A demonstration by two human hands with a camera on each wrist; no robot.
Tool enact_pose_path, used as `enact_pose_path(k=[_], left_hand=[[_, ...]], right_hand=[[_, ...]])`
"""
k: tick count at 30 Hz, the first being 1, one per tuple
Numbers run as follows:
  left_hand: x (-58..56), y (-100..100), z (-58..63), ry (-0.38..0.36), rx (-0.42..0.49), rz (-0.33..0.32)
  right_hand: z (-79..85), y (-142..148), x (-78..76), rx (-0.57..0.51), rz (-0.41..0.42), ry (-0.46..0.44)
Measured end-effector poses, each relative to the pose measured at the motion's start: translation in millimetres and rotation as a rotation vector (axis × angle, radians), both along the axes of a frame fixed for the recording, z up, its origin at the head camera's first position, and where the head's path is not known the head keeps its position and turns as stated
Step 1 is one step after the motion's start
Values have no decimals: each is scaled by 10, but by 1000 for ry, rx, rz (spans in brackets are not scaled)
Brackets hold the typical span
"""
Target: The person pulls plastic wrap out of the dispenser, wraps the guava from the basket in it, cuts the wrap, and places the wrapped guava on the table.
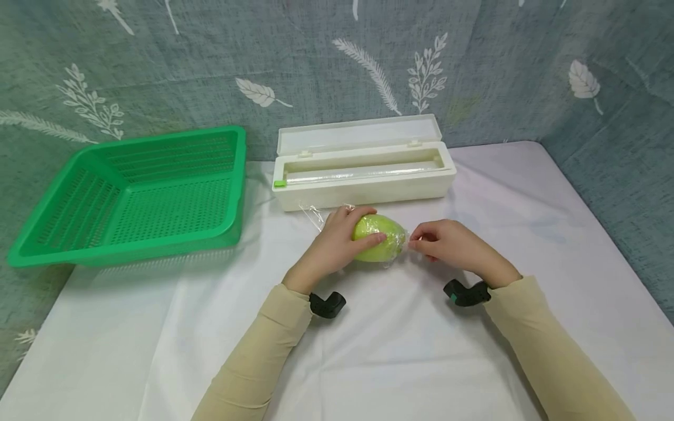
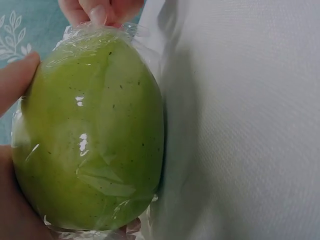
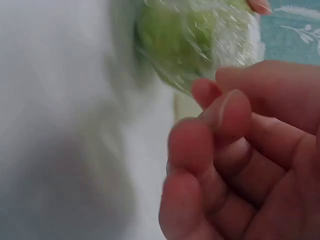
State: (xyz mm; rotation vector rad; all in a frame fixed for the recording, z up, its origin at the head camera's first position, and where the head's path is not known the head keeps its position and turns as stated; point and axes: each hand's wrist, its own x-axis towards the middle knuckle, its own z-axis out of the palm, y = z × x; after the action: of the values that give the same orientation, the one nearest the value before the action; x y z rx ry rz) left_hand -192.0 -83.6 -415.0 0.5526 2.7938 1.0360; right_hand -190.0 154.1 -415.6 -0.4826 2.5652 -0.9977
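Note:
A green, mango-like fruit (image 1: 376,237) lies on its side, covered in clear plastic wrap; small dark specks show on its skin (image 2: 95,135). My left hand (image 1: 341,237) grips it from the left, the thumb on the near side and fingers over the far side. At its right end, my right hand (image 1: 447,242) pinches the gathered end of the plastic wrap between thumb and index finger. The right wrist view shows the film (image 3: 225,45) bunched above the fingertips of that hand (image 3: 235,150). Loose film (image 1: 314,217) sticks out beyond the left hand.
Behind the hands stands a long white wrap dispenser (image 1: 363,190), lid raised, with a film roll (image 1: 363,173) inside. A green plastic basket (image 1: 231,225) sits at the left. White cloth (image 1: 400,362) covers the table, and a leaf-patterned curtain (image 1: 316,52) hangs behind it.

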Motion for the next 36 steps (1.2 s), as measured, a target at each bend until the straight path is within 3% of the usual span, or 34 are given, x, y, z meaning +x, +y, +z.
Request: enact_pose_path(k=[4, 7, 12, 17, 22, 31, 36], left_hand=[[17, -8, 10, -9, -12, 9], [20, -26, 15, -14, -22, -4], [9, -61, 17, -32, -6, -68], [-22, -96, 51, -105, 75, -109], [-96, -211, 98, -160, 144, -43], [-218, -482, 112, -147, 178, 46], [-243, -575, 124, -87, 122, 117]], right_hand=[[96, -48, 39, 9, -52, 148], [108, -180, 61, -24, -26, 193], [60, -446, 11, -87, 113, 140], [44, -523, -23, -49, 75, 60], [62, -475, -14, -12, 70, 24], [46, -437, -21, -28, 85, 17], [24, -434, -23, -29, 104, 24]])
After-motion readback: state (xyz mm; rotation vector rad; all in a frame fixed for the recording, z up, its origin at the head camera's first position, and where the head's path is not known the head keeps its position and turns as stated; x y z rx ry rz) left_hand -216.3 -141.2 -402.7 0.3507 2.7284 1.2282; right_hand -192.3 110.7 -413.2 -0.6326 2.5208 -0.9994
